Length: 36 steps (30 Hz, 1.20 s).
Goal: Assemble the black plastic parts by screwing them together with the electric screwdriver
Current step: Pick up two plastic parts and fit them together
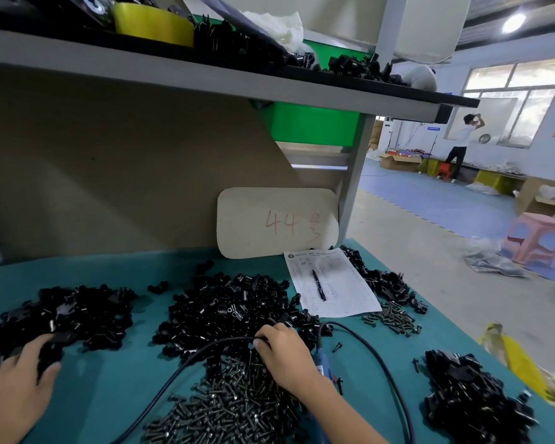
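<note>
My left hand grips a black plastic part at the near edge of the left pile of black parts. My right hand reaches into the near edge of the middle pile of smaller black parts, its fingertips pinched on a small black part. The blue electric screwdriver lies along my right wrist, partly hidden; whether the hand holds it I cannot tell. Its black cable loops over the mat. A heap of dark screws lies just below my right hand.
More black parts are heaped at the near right and far right, with a second scatter of screws. A form with a pen and a card marked 44 sit behind. A shelf overhangs. A yellow bag lies at the table's right edge.
</note>
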Motion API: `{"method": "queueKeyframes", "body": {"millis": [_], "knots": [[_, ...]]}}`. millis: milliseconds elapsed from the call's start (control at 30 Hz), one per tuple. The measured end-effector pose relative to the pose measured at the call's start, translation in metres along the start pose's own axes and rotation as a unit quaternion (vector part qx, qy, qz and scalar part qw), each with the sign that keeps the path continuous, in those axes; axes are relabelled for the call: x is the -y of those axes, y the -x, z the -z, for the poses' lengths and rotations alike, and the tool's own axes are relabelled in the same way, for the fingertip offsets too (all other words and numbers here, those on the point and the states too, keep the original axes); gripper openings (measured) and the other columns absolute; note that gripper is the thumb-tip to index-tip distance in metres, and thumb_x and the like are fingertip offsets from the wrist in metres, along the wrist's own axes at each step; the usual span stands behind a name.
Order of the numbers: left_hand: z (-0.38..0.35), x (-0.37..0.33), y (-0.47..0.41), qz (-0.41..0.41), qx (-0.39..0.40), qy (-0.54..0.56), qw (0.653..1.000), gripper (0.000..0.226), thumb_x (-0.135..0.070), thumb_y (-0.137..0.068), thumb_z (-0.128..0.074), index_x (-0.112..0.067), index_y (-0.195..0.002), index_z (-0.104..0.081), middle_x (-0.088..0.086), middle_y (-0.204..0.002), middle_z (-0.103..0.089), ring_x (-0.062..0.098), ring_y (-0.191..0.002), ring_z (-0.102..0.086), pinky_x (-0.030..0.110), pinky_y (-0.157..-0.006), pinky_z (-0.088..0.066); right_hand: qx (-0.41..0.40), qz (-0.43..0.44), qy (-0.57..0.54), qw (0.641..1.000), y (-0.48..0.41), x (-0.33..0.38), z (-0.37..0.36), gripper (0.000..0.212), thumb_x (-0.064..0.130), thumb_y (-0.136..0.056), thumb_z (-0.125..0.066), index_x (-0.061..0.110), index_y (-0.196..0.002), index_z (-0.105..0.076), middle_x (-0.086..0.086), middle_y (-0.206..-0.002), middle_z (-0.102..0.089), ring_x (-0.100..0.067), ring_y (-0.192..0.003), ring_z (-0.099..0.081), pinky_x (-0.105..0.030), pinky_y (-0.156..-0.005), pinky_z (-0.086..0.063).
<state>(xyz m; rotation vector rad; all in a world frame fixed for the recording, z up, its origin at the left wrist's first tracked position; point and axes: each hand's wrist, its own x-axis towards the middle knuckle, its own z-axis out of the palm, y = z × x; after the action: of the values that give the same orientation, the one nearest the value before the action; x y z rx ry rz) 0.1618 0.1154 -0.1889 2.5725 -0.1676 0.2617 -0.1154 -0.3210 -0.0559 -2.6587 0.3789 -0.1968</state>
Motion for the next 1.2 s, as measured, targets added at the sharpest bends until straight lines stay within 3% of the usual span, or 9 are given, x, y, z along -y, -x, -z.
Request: {"method": "queueKeyframes", "body": {"millis": [133,300,467,567,667,767,967,1100,1200], "knots": [[0.014,-0.027,0.017,-0.001,-0.020,0.065,0.998,0.041,-0.047,-0.101,-0.043,-0.023,-0.134,-0.044,0.019,-0.100,-0.067,0.041,-0.083,-0.061,0.053,-0.065,-0.051,-0.012,0.001,-0.008,1.000,0.000,0.002,0.004,0.028,0.037,-0.109,-0.044,0.019,-0.120,-0.062,0.002,-0.104,-0.054,-0.022,-0.097,-0.053,-0.038,-0.079,-0.047],[0.094,-0.139,0.085,-0.023,-0.008,0.176,0.984,0.035,-0.051,-0.106,-0.026,-0.035,-0.119,-0.054,0.000,-0.096,-0.063,0.016,-0.065,-0.062,0.036,-0.059,-0.049,-0.049,0.005,-0.073,0.996,0.005,0.002,0.007,0.020,0.036,-0.108,-0.047,0.021,-0.107,-0.060,0.001,-0.085,-0.062,-0.016,-0.073,-0.056,-0.039,-0.067,-0.047],[0.132,-0.211,0.110,0.209,0.128,0.509,0.825,0.049,-0.051,-0.106,-0.035,-0.010,-0.110,-0.061,0.005,-0.075,-0.044,0.016,-0.058,-0.037,0.033,-0.059,-0.046,-0.024,-0.005,-0.110,0.994,0.007,-0.001,0.010,0.020,0.034,-0.108,-0.050,0.021,-0.113,-0.065,-0.001,-0.079,-0.062,-0.015,-0.068,-0.054,-0.034,-0.062,-0.042],[0.140,-0.219,0.119,0.247,0.174,0.588,0.750,0.051,-0.060,-0.093,-0.054,-0.011,-0.109,-0.055,0.004,-0.077,-0.044,0.015,-0.063,-0.040,0.031,-0.057,-0.055,0.006,0.011,-0.035,0.999,0.001,0.002,0.009,0.028,0.031,-0.109,-0.047,0.015,-0.119,-0.068,0.002,-0.075,-0.049,-0.012,-0.061,-0.043,-0.026,-0.053,-0.031],[0.141,-0.221,0.127,0.235,0.213,0.633,0.706,0.047,-0.048,-0.077,-0.072,-0.007,-0.095,-0.058,0.004,-0.075,-0.052,0.014,-0.065,-0.049,0.031,-0.058,-0.061,0.002,0.025,-0.013,1.000,-0.010,0.013,0.008,0.032,0.031,-0.110,-0.045,0.011,-0.121,-0.068,-0.007,-0.092,-0.056,-0.021,-0.071,-0.051,-0.032,-0.059,-0.040],[0.138,-0.226,0.140,0.193,0.275,0.619,0.710,0.028,-0.022,-0.074,-0.078,0.002,-0.088,-0.075,0.011,-0.083,-0.061,0.017,-0.070,-0.058,0.032,-0.063,-0.062,-0.003,0.016,-0.026,1.000,-0.026,0.028,0.009,0.029,0.024,-0.110,-0.045,0.014,-0.132,-0.060,-0.012,-0.120,-0.060,-0.028,-0.088,-0.061,-0.038,-0.075,-0.051],[0.138,-0.236,0.154,0.201,0.299,0.656,0.663,0.037,-0.025,-0.087,-0.069,-0.003,-0.116,-0.065,0.021,-0.116,-0.065,0.030,-0.089,-0.068,0.044,-0.073,-0.062,0.030,0.001,0.020,0.999,-0.057,0.047,-0.003,0.043,0.039,-0.108,-0.050,0.019,-0.146,-0.049,-0.016,-0.137,-0.046,-0.038,-0.107,-0.059,-0.043,-0.092,-0.052],[0.146,-0.242,0.162,0.208,0.321,0.662,0.644,0.041,-0.028,-0.097,-0.056,0.003,-0.124,-0.064,0.020,-0.101,-0.072,0.028,-0.079,-0.070,0.037,-0.067,-0.062,0.030,-0.004,0.053,0.998,-0.070,0.050,-0.014,0.030,0.030,-0.110,-0.045,0.019,-0.137,-0.051,-0.016,-0.132,-0.047,-0.039,-0.117,-0.049,-0.046,-0.094,-0.049],[0.155,-0.249,0.169,0.182,0.327,0.638,0.673,0.038,-0.022,-0.094,-0.064,-0.006,-0.128,-0.059,0.016,-0.097,-0.069,0.025,-0.077,-0.066,0.031,-0.064,-0.059,0.022,-0.009,0.062,0.998,-0.075,0.050,-0.013,0.023,0.024,-0.111,-0.041,0.016,-0.129,-0.052,-0.018,-0.127,-0.052,-0.038,-0.115,-0.047,-0.045,-0.095,-0.045]]}}
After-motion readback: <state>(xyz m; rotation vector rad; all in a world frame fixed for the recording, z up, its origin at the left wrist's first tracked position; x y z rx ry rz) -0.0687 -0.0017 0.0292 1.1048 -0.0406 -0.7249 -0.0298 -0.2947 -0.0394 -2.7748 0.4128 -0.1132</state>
